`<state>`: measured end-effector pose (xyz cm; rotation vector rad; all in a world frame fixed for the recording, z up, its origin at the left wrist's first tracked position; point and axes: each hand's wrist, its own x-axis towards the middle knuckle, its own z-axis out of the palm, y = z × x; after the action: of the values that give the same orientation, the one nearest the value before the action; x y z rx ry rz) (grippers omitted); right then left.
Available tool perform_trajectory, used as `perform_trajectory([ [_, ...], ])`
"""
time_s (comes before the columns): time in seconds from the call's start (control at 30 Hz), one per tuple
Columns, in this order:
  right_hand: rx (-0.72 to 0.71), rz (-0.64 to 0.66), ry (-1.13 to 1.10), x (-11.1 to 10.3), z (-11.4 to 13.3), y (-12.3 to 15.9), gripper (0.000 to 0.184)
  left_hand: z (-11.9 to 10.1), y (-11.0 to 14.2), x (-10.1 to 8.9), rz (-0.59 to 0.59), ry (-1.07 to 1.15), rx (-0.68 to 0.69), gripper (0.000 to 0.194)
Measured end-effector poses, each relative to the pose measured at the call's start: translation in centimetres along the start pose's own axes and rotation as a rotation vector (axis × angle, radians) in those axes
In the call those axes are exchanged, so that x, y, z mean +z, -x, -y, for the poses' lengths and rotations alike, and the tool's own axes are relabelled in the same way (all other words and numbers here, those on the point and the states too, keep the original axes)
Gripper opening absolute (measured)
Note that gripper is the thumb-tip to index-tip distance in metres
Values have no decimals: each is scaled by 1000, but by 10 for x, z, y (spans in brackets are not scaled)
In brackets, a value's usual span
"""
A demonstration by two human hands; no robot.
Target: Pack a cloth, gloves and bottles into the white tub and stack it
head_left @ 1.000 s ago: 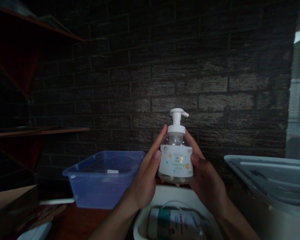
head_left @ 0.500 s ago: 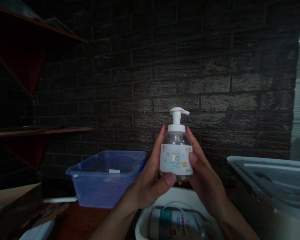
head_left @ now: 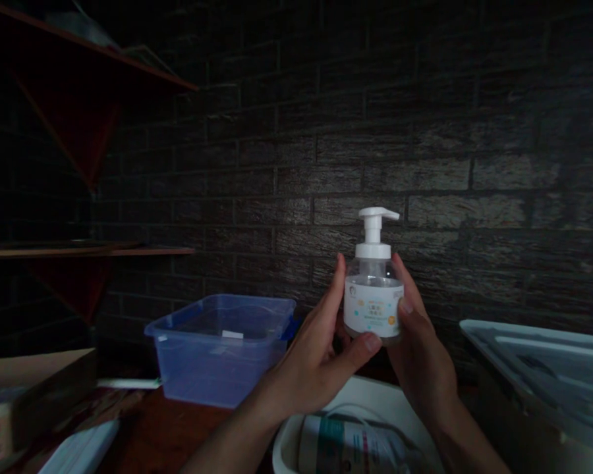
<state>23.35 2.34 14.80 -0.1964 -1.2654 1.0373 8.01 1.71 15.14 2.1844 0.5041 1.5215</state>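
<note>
A clear, rounded pump bottle (head_left: 373, 308) with a white pump head and a white printed label stands upright between my hands, its spout pointing right. My left hand (head_left: 321, 349) grips it from the left, thumb under the label's lower edge. On the other side my right hand (head_left: 422, 352) holds it, thumb pressed on the label's right edge. Both sets of fingers go behind the bottle and are partly hidden. Below the hands is a white bin (head_left: 285, 444), and a large bottle (head_left: 346, 444) with a white and green label lies on its side in it.
A blue translucent plastic tub (head_left: 205, 372) stands left of my hands on the reddish wooden table (head_left: 153, 434). Far left are an open cardboard box (head_left: 44, 408) and wall shelves (head_left: 143, 251). On the right is a lidded storage box (head_left: 548, 368). A dark brick wall (head_left: 296, 164) rises behind.
The view has turned a little left, so the surroundings sit further right. The pump bottle, still held by both hands, has shifted right and is turned slightly.
</note>
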Motion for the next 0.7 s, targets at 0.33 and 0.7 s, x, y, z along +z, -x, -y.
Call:
perform_trajectory([
  [0.33, -113, 173, 482, -4, -3, 8, 82, 8, -5, 1, -199, 100, -84, 58],
  [0.7, -7, 239, 330, -5, 1, 8, 82, 22, -9, 1, -304, 428, -204, 49],
])
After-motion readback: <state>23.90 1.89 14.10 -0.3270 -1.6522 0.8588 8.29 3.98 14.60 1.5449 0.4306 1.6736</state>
